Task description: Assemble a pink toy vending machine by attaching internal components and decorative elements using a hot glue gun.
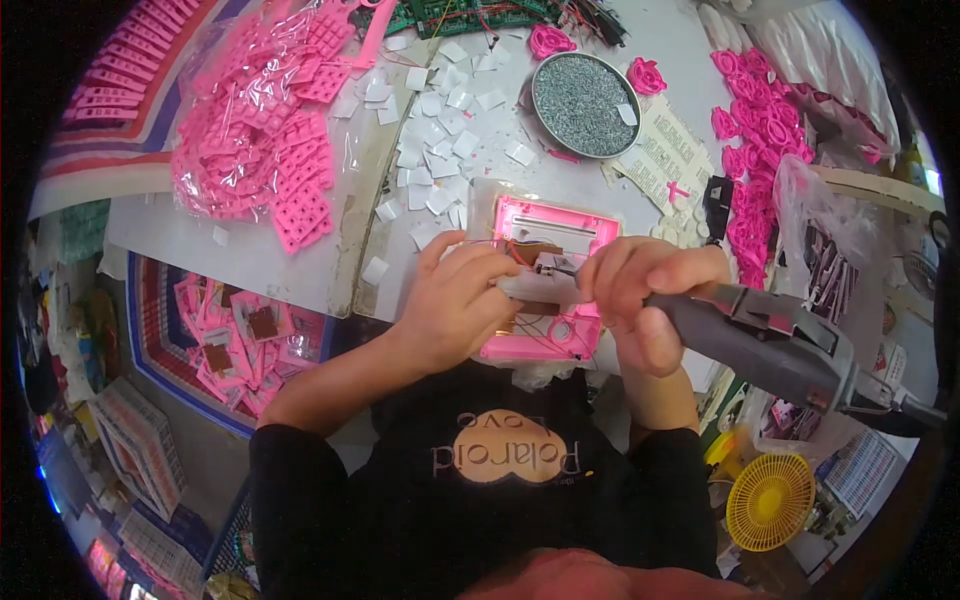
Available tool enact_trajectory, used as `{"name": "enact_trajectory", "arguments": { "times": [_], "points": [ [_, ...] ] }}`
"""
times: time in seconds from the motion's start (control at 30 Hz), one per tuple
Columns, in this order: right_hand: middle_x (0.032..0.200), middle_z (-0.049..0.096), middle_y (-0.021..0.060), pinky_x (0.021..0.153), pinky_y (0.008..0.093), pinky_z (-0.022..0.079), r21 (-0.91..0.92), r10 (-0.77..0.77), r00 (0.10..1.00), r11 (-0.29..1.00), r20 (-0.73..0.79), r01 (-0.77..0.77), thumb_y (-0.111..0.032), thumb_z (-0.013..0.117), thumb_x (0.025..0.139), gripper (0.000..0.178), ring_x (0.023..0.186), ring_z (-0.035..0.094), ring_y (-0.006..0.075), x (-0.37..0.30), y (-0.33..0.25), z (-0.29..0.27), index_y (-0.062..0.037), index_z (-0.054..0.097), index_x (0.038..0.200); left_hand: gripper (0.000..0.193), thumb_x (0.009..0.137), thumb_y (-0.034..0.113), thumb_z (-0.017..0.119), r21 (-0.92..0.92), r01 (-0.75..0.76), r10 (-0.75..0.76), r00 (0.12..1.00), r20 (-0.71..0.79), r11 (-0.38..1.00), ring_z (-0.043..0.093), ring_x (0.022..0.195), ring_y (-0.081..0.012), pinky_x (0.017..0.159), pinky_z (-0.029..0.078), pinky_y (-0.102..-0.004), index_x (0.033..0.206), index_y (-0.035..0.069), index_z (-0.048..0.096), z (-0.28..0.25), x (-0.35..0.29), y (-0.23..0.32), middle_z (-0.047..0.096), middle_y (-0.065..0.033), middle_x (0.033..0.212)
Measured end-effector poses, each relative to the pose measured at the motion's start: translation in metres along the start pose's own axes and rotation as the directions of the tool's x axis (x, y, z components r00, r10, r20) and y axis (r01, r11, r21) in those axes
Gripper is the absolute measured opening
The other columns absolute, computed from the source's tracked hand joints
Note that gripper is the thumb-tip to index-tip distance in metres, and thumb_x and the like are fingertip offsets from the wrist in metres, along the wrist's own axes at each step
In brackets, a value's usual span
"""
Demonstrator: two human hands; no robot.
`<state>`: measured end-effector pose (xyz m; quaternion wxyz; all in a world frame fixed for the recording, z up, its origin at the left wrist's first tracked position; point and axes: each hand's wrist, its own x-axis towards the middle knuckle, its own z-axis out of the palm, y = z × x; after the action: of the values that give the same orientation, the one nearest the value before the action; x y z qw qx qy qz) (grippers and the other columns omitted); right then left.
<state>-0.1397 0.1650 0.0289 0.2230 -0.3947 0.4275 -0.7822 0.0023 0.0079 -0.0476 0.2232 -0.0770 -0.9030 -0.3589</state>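
A pink plastic case [583,334], open and showing wires and a brown board, lies in front of me on a clear plastic bag. Over its middle, my left hand [462,298] closes its fingers on a pale block-shaped part [545,290]; thin coloured wires run beside it. My right hand [650,290] wraps round the front end of a grey power screwdriver [760,345], tilted with its cord end to the right. Its dark tip points at the pale part; whether they touch, I cannot tell.
A round metal tin of small screws [585,105] stands behind the case. White square pieces [440,150] lie scattered to its left, near bagged pink panels [270,120]. Pink rings [755,150] pile up at right. A lined basket [235,340] holds pink parts at lower left.
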Motion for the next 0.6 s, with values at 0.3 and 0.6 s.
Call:
{"name": "enact_trajectory", "arguments": {
  "times": [0.3, 0.6],
  "points": [
    [0.07, 0.059, 0.0072, 0.066, 0.0405, 0.054, -0.055, -0.022, 0.994, 0.998, 0.104, 0.028, -0.005, 0.066, 0.09, 0.03, 0.063, 0.057, 0.0209, 0.003, 0.006, -0.004, -0.0083, 0.052, 0.117, 0.026, 0.071, 0.015, 0.079, -0.048, -0.098, 0.091, 0.988, -0.128, 0.994, 0.064, 0.102, -0.0267, 0.091, 0.047, -0.0447, 0.081, 0.009, 0.056, 0.013, 0.003, -0.011, 0.067, -0.009, 0.111],
    [0.071, 0.059, 0.0079, 0.066, 0.0408, 0.055, -0.123, -0.041, 0.989, 0.991, 0.143, 0.059, -0.005, 0.066, 0.089, 0.03, 0.061, 0.058, 0.0216, 0.007, 0.012, -0.005, -0.0069, 0.052, 0.116, 0.028, 0.071, 0.007, 0.081, -0.167, -0.138, 0.117, 0.984, -0.131, 0.976, 0.065, 0.096, -0.0363, 0.081, 0.056, -0.0434, 0.083, 0.001, 0.057, 0.011, 0.007, -0.012, 0.066, -0.0183, 0.111]
  ]
}}
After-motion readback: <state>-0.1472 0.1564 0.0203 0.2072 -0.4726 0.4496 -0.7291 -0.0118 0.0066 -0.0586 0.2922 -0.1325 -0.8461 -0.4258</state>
